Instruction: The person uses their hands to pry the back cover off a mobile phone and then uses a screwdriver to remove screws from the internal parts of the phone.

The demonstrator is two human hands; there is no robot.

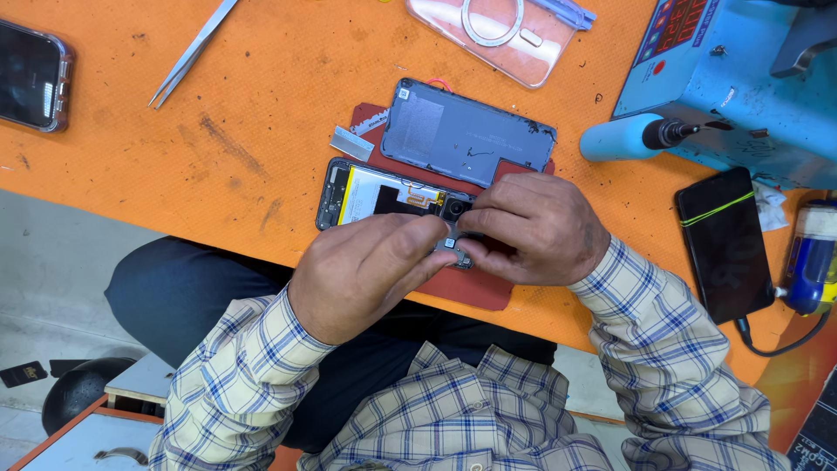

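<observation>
The left hand (362,270) and the right hand (536,228) meet over the lower end of an opened phone (384,196), which lies on a dark red mat (471,288) on the orange counter (174,157). The fingers of both hands are narrow, pinched together on a small grey part (453,249) at the phone's end; the fingertips nearly touch each other there. Beyond the fingers, the phone shows a white and yellow battery label, a long rectangle.

Just above the fingers lies the grey back cover (466,135), tilted, with a paler square patch on it. Beside its left end sits a small silver strip (351,144).

Far above and left of the fingers are metal tweezers (193,52), and a dark phone (33,77) at the counter's edge. Above the fingers lies a clear case (501,35) with a white ring in it. To the right of the fingers stands a blue machine (750,87) (it has a dark panel with a red display), and a black phone (725,244) bound with a yellow-green band.
</observation>
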